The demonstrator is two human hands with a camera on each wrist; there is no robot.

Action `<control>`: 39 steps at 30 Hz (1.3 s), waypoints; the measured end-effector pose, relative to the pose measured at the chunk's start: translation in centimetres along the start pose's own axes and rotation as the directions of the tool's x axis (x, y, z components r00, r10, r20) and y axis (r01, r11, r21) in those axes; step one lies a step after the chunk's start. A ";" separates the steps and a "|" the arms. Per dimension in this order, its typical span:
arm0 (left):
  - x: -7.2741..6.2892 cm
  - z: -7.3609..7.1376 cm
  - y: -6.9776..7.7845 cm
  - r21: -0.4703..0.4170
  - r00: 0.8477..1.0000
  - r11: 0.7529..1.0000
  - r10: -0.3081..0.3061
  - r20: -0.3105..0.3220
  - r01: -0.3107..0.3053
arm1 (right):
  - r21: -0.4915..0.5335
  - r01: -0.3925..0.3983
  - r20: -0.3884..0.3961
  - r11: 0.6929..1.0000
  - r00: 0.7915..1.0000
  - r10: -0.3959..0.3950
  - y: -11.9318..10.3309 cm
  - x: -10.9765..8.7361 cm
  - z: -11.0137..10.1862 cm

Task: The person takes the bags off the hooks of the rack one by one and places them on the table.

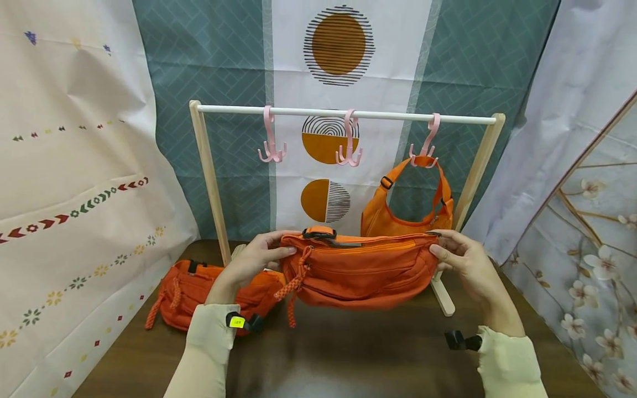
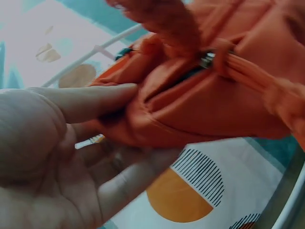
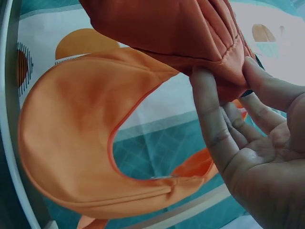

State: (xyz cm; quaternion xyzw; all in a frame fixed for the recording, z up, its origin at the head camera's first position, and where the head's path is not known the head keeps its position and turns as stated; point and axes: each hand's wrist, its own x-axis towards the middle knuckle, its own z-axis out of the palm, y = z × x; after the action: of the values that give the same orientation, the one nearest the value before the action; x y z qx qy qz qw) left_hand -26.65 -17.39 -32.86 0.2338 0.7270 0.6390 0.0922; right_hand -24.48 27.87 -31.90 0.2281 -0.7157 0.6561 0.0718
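Observation:
An orange-red waist bag [image 1: 363,271] is held up level over the table in the head view, with a braided cord pull [image 1: 298,273] dangling near its left end. My left hand [image 1: 254,262] pinches that end, thumb in front and fingers behind. At the other end my right hand [image 1: 460,257] grips the corner between thumb and fingers. The left wrist view shows the left thumb on the bag's side [image 2: 162,105] by a zip. Behind the bag, a lighter orange shoulder bag [image 1: 373,215] hangs by its strap from the right-hand pink hook [image 1: 430,135].
A second orange-red waist bag [image 1: 174,301] lies on the brown table [image 1: 363,354] at left, partly behind the left arm. A rack with a white rail [image 1: 318,112] and wooden legs stands behind. Two pink hooks, one left [image 1: 271,138] and one middle [image 1: 349,141], hang bare.

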 end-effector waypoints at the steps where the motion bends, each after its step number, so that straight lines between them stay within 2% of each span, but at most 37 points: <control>1: 0.0 0.0 -0.2 0.001 1.000 1.000 -0.010 0.007 0.010 | -0.008 -0.014 0.008 1.000 1.000 0.014 0.3 -0.2 0.0; 7: -0.2 -0.1 -1.9 0.013 0.997 0.997 -0.070 0.042 0.070 | -0.082 -0.077 0.079 0.994 0.993 0.083 1.6 -0.8 0.5; 13: 0.4 0.0 -2.9 0.035 0.995 0.996 -0.082 0.053 0.080 | -0.150 -0.171 0.092 0.974 0.978 0.186 2.2 -0.8 0.4; 16: 0.8 0.2 -3.3 0.045 0.992 0.993 -0.109 0.060 0.106 | -0.171 -0.235 0.102 0.957 0.962 0.254 2.4 -0.6 0.2; 19: 1.4 0.5 -4.2 0.071 0.986 0.986 -0.158 0.060 0.154 | -0.177 -0.312 0.134 0.933 0.932 0.337 3.0 -0.3 0.0; 23: 2.1 1.0 -5.4 0.145 0.977 0.968 -0.213 0.033 0.206 | -0.187 -0.394 0.189 0.900 0.885 0.426 4.3 0.1 0.1; 25: 2.3 1.3 -5.8 0.174 0.974 0.959 -0.228 0.014 0.222 | -0.194 -0.415 0.202 0.889 0.870 0.450 4.9 0.3 0.1; 33: 3.2 2.7 -6.6 0.233 0.967 0.938 -0.251 -0.052 0.256 | -0.183 -0.494 0.144 0.850 0.842 0.520 6.4 0.2 0.7; 39: 3.6 3.5 -7.5 0.368 0.956 0.883 -0.254 -0.144 0.290 | -0.188 -0.537 0.108 0.822 0.821 0.561 7.1 0.1 1.4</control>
State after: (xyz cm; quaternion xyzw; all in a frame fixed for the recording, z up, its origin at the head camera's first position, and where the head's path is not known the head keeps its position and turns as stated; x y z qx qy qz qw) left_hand -29.99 -13.18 -40.16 0.1135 0.8673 0.4742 0.0997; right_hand -27.27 26.71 -38.46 0.0571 -0.8015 0.5732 -0.1607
